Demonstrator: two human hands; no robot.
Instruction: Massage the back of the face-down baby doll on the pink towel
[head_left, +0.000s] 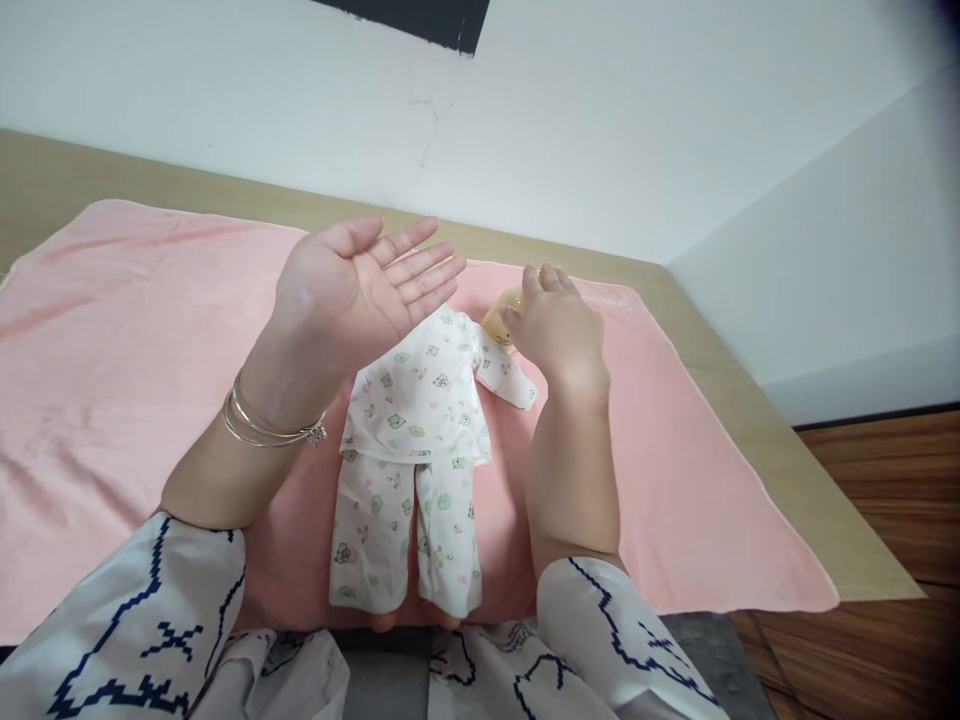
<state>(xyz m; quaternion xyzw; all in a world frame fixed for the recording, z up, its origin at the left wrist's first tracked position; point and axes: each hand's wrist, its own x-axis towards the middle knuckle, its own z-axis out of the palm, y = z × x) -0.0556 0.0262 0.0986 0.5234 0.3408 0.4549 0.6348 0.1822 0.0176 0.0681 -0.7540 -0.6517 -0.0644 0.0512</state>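
Note:
My left hand (352, 285) is held up with its palm turned upward and its fingers stretched out, nothing in it. Two silver bangles circle that wrist. My right hand (562, 325), seen from the back, has its fingers curled round a yellow bottle (499, 318), which is partly covered by the hand and appears tilted. Below and between both hands lies a doll in a white printed top (420, 390) and matching trousers (375, 530). One sleeve reaches out to the right, and the feet poke from the trouser legs. Its head is hidden behind my left hand.
A pink blanket (150, 380) is spread under the doll over a light wooden table (757, 430). Behind stands a white wall (585, 130) with a dark panel (427, 20). Brown wooden flooring (892, 500) shows beyond the table's right edge.

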